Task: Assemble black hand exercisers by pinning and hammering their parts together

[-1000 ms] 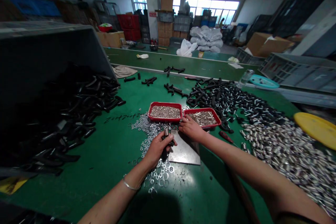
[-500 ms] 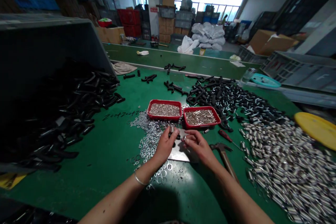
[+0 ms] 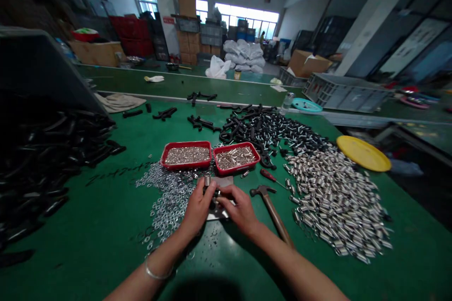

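My left hand [image 3: 198, 203] is closed on a small black part with a metal spring [image 3: 207, 181] standing up from it. The fingers of my right hand [image 3: 240, 207] are pinched at the right side of that part, by a small shiny piece too small to name. Both hands are over a metal plate [image 3: 218, 214]. Just beyond them stand a red tray of small metal pieces [image 3: 186, 165] and a red tray of pins [image 3: 236, 168]. Loose metal rings [image 3: 169, 202] lie left of my left hand.
A hammer [image 3: 277, 216] and a red screwdriver [image 3: 268, 175] lie right of my right hand. Farther right are a heap of springs [image 3: 332, 197] and a yellow lid [image 3: 363, 153]. Black parts [image 3: 88, 136] fill the left side; a grey crate [image 3: 346, 93] stands at the back right.
The view has turned to the right, so the table's contents sit farther left. My right hand has closed in on the black part and now meets it beside my left hand.
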